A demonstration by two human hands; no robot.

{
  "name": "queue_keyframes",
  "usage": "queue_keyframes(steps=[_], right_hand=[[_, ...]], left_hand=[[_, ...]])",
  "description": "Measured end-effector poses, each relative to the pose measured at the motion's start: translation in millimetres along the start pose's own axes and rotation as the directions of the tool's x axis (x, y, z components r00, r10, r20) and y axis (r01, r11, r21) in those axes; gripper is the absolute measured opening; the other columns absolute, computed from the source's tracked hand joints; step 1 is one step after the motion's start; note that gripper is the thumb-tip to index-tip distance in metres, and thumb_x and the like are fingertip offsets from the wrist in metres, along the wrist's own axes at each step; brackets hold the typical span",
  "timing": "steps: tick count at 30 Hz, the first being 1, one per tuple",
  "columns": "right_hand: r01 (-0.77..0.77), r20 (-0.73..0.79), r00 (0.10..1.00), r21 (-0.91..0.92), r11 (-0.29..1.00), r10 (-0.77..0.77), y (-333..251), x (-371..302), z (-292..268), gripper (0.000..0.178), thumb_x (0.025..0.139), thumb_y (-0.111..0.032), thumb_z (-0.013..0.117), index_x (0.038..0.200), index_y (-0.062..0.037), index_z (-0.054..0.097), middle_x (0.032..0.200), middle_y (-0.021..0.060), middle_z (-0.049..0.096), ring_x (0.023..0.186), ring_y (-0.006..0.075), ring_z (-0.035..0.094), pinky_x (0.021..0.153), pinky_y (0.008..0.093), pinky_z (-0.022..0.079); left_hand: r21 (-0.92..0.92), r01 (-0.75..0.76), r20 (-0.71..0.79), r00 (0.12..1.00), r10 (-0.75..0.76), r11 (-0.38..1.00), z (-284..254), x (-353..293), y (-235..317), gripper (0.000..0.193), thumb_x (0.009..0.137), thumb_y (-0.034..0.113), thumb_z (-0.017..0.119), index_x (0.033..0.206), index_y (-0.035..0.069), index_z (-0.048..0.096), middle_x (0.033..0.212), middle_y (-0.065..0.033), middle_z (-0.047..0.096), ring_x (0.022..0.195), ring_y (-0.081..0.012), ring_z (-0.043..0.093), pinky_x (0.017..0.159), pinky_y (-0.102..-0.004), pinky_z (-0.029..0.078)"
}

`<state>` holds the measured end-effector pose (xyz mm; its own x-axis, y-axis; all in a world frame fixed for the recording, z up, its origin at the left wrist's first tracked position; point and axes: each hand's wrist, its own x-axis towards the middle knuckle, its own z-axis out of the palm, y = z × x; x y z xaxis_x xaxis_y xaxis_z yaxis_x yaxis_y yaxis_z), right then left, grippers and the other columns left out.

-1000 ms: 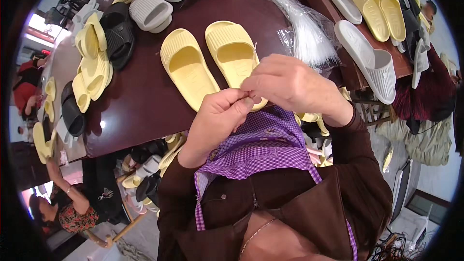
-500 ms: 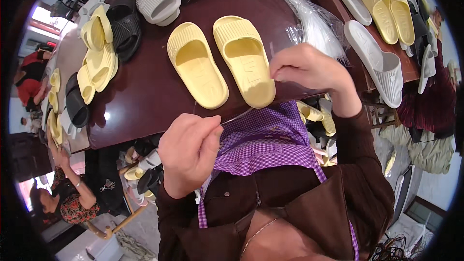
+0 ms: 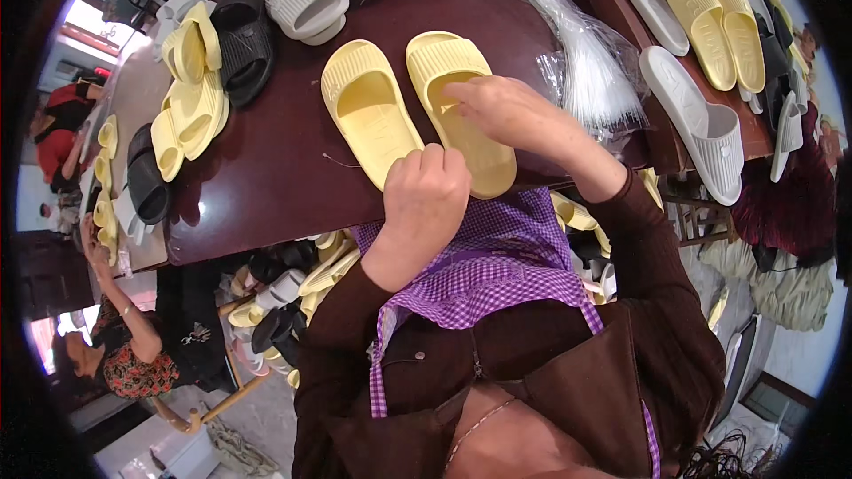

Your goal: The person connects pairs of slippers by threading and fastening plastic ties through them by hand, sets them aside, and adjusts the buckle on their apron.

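Observation:
Two yellow slide slippers lie side by side on the dark red table, straps away from me. My left hand is closed in a pinch over the heel end of the left slipper, close to the gap between the pair. What its fingers hold is hidden. Over the right slipper, my right hand has its fingertips drawn together at the strap opening; I cannot make out anything between them. A thin clear strand shows on the table just left of the left slipper.
A plastic bag of long clear strands lies at the far right of the table. Grey, black and yellow slides are piled left. More slides fill the right-hand surface. A co-worker is at left.
My left hand has moved up and right onto the slippers' heel ends. My right hand has moved from the right slipper's side to its strap opening. The strand between my hands no longer shows.

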<state>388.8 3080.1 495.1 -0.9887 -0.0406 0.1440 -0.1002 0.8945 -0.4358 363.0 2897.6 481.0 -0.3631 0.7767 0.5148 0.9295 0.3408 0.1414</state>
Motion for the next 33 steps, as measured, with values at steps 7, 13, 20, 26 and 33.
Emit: queue_keyframes(steps=[7,13,20,26,33], right_hand=[[-0.021,-0.113,0.994,-0.081,0.997,0.011,4,-20,-25,0.019,0.083,-0.006,0.056,0.1,0.0001,0.063,0.091,0.0185,0.065,0.083,0.036,0.062,0.071,0.0393,0.051],[-0.028,-0.271,0.962,0.021,0.999,0.033,22,-14,-38,0.017,0.083,-0.007,0.056,0.096,-0.0001,0.064,0.091,0.018,0.065,0.083,0.0359,0.062,0.071,0.0394,0.051],[-0.228,-0.081,0.972,-0.143,0.963,0.219,34,58,-39,0.026,0.084,-0.025,0.058,0.091,-0.0015,0.068,0.091,0.0177,0.066,0.085,0.0343,0.063,0.074,0.0407,0.05],[-0.332,-0.049,0.943,-0.19,0.924,0.328,66,112,0,0.026,0.079,-0.026,0.062,0.088,-0.003,0.07,0.09,0.0196,0.067,0.087,0.0344,0.064,0.078,0.0418,0.051],[-0.162,-0.082,0.984,-0.01,0.987,0.161,104,122,20,0.021,0.074,-0.015,0.065,0.09,-0.0023,0.069,0.089,0.0175,0.067,0.084,0.0316,0.065,0.077,0.0378,0.051]], left_hand=[[0.079,0.004,-0.004,1.0,-0.004,0.997,23,21,-1,0.014,0.07,0.01,0.061,0.063,0.008,0.049,0.057,-0.0076,0.051,0.051,-0.0227,0.056,0.046,-0.0347,0.043],[0.115,0.046,-0.038,0.998,-0.042,0.992,40,26,-11,0.011,0.066,0.009,0.06,0.063,0.008,0.05,0.054,-0.0076,0.053,0.049,-0.0223,0.058,0.042,-0.0339,0.044],[0.136,0.02,-0.054,0.998,-0.013,0.991,44,36,-12,0.009,0.066,0.008,0.059,0.066,0.007,0.05,0.06,-0.0087,0.053,0.055,-0.0225,0.058,0.048,-0.0346,0.045],[0.116,-0.048,-0.092,0.994,0.059,0.992,44,38,-14,0.008,0.066,0.006,0.058,0.067,0.006,0.05,0.064,-0.0096,0.051,0.058,-0.0234,0.056,0.052,-0.0351,0.043],[-0.057,-0.089,-0.167,0.983,0.078,0.994,43,33,-12,0.006,0.068,0.005,0.056,0.068,0.005,0.05,0.066,-0.0105,0.05,0.06,-0.024,0.055,0.053,-0.0348,0.043]])
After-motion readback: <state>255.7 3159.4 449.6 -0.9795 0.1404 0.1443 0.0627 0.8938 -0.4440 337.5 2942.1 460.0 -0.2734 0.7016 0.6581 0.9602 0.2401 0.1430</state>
